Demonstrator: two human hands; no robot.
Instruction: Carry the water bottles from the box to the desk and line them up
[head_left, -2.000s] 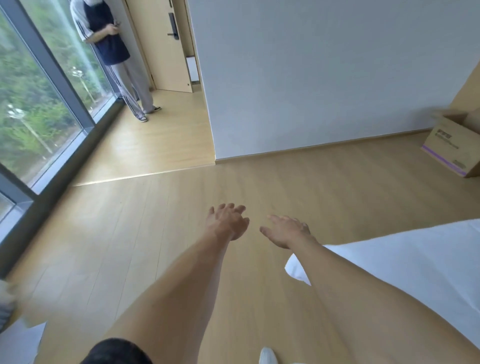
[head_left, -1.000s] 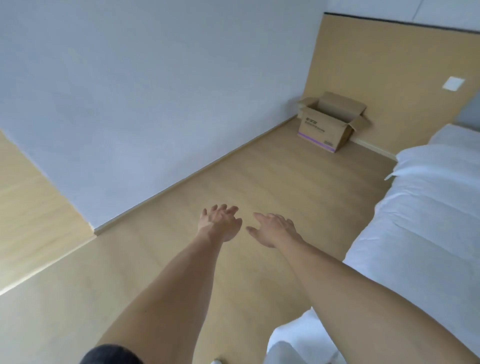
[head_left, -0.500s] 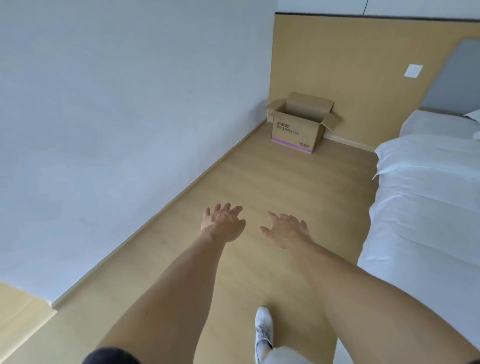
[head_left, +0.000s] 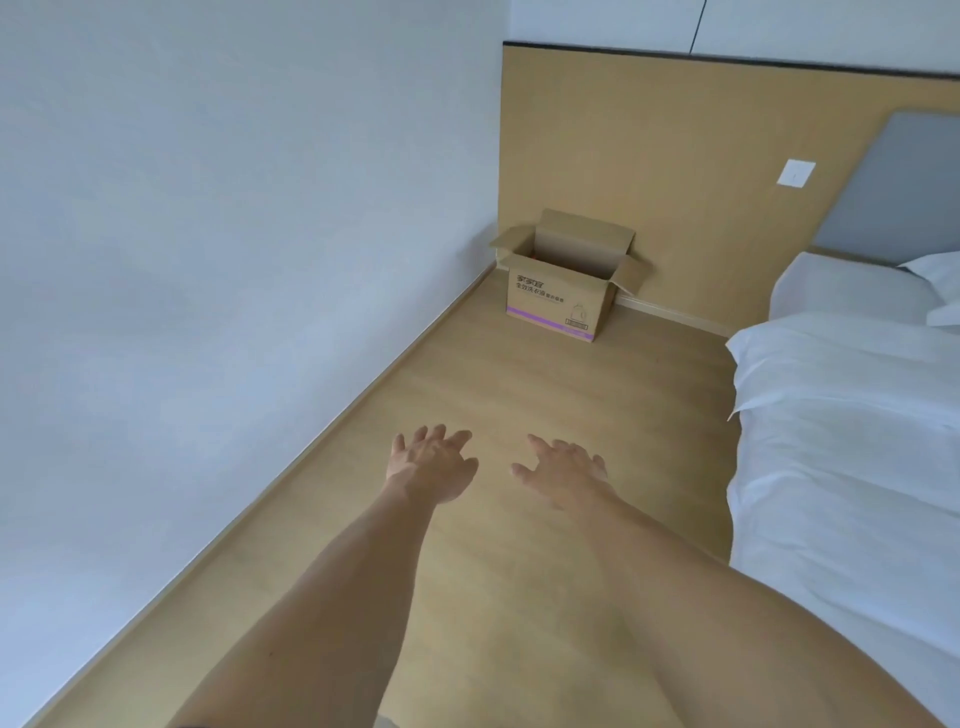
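Step in hand, as judged: approach the box (head_left: 563, 288), which stands flaps open on the floor (head_left: 519, 405) in the corner, beside the wall (head_left: 208, 260) and against the wooden panel (head_left: 675, 156). Walk straight along the floor, clear of the bed (head_left: 841, 441). No bottles are visible inside. Left hand (head_left: 431, 470) and right hand (head_left: 563, 470) extend forward, palms down, fingers spread apart, holding nothing

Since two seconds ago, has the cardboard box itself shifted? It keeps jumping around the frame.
No. The cardboard box sits against the wood wall panel as before; only the camera turned.
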